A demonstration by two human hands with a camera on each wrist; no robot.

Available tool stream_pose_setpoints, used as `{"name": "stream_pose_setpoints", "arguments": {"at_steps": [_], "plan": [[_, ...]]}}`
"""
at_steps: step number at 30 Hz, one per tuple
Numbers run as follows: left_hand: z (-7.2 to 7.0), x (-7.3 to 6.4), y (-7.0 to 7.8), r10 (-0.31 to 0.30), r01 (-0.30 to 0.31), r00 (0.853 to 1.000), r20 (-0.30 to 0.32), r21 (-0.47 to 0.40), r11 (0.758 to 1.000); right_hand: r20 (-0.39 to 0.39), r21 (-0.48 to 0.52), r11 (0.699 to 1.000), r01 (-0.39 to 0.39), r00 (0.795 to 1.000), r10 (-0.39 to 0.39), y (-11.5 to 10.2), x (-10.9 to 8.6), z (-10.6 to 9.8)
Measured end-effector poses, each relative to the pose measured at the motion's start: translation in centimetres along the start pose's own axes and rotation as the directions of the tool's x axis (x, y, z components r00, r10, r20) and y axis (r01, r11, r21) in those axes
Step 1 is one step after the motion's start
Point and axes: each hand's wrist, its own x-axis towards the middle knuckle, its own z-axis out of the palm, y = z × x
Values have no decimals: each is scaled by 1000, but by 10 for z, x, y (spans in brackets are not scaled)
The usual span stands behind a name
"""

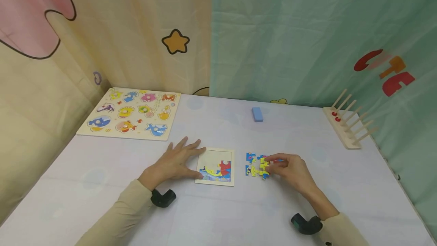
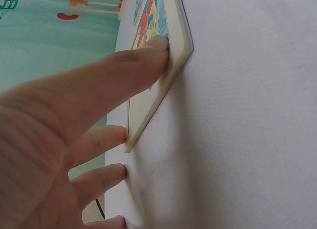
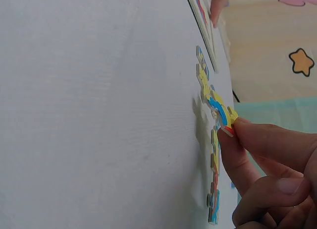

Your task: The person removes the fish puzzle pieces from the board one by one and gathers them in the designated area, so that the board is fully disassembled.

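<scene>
A small square jigsaw tray [image 1: 212, 157] with a pale wooden rim lies in front of me, its lower part filled with blue, yellow and red pieces. My left hand [image 1: 175, 163] spreads its fingers at the tray's left side. Its thumb [image 2: 148, 55] presses on the lower left corner, one fingertip at the upper edge. Just right of the tray, my right hand [image 1: 294, 171] pinches a yellow and blue jigsaw piece [image 3: 221, 110] between thumb and finger, tilted above the table. Other loose jigsaw pieces [image 1: 250, 158] lie around and under it, some hidden by the hand.
A wooden board of sea animal shapes [image 1: 136, 125] lies at the back left. Towards the back stands a blue block [image 1: 257, 114]. A wooden peg rack [image 1: 345, 136] with red beads is at the right edge. Curtains [image 1: 266, 41] hang behind the table.
</scene>
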Motion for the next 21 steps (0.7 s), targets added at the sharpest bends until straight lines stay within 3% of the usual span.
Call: {"name": "stream_pose_setpoints", "arguments": {"at_steps": [6, 15, 21], "plan": [[0, 0, 0, 0, 0, 1000, 4, -3, 1000, -2, -16, 1000, -3, 1000, 3, 5, -2, -1], [1, -1, 0, -6, 6, 1000, 4, -15, 1000, -26, -90, 991, 96, 995, -98, 1, -2, 4], [1, -2, 0, -4, 4, 1000, 0, -13, 1000, -31, -105, 991, 80, 996, -84, 2, -1, 7]]}}
